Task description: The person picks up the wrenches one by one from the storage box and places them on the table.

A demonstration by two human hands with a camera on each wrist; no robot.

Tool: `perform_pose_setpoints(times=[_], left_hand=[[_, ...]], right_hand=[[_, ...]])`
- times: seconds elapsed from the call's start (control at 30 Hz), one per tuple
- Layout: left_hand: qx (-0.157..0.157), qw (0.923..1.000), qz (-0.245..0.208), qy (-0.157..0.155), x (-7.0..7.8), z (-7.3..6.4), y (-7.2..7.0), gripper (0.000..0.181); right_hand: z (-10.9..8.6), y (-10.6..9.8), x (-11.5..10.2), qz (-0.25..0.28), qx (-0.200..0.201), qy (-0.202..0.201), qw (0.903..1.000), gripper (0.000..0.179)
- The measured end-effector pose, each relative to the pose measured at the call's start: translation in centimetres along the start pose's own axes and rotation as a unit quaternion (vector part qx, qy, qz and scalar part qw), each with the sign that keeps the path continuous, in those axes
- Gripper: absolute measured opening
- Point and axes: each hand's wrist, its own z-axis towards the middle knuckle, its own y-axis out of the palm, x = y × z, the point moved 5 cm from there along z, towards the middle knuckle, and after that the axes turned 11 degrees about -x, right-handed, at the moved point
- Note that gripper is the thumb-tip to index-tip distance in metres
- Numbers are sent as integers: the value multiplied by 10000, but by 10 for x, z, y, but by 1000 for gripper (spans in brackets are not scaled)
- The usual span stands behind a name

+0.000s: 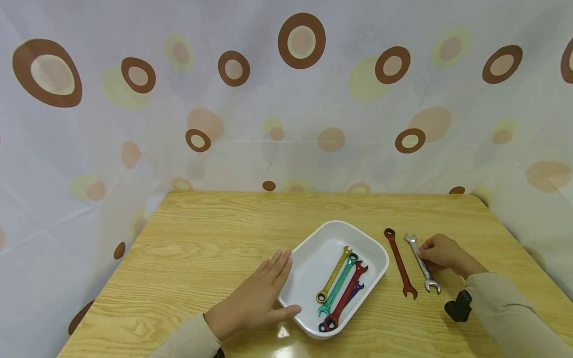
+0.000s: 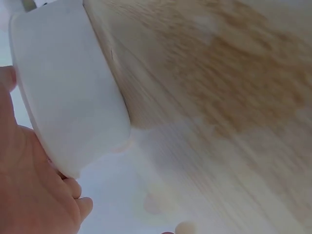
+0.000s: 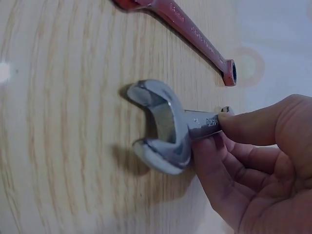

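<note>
My right hand (image 1: 445,254) pinches the shank of a silver double open-end wrench (image 1: 424,271) between thumb and fingers, at the right of the table. In the right wrist view, one open jaw of this silver wrench (image 3: 168,139) points away from the fingertips, close over the wood. My left hand (image 1: 257,298) rests at the left rim of a white plastic tub (image 1: 304,268), its fingers extended along the side and the thumb over the near edge. Inside the tub lie a yellow wrench (image 1: 332,276), a green wrench (image 1: 340,284), a red wrench (image 1: 350,290) and a purple wrench (image 1: 356,292), side by side.
Between the tub and my right hand, a dark red combination wrench (image 1: 400,264) lies on the wooden table (image 1: 215,238). A patterned white cloth (image 1: 250,109) hangs behind the table and along both sides.
</note>
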Motion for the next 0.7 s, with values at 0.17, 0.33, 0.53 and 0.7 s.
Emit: perform_pose_setpoints(times=[0.17,0.33,0.53,0.7], left_hand=[[56,9997,237,10,4,0,-1,94],[-2,9995,317,-5,8,1,-2,94],[8,9990,442,-16,10,4,-4,100],[24,9987,517,-2,11,4,-5,103]], right_hand=[[-1,0,-2,-58,41,94,9999,20],[-1,1,-3,-77,91,161,9998,22],[0,0,-1,-78,76,207,9997,21],[0,0,-2,-96,89,269,9996,20]])
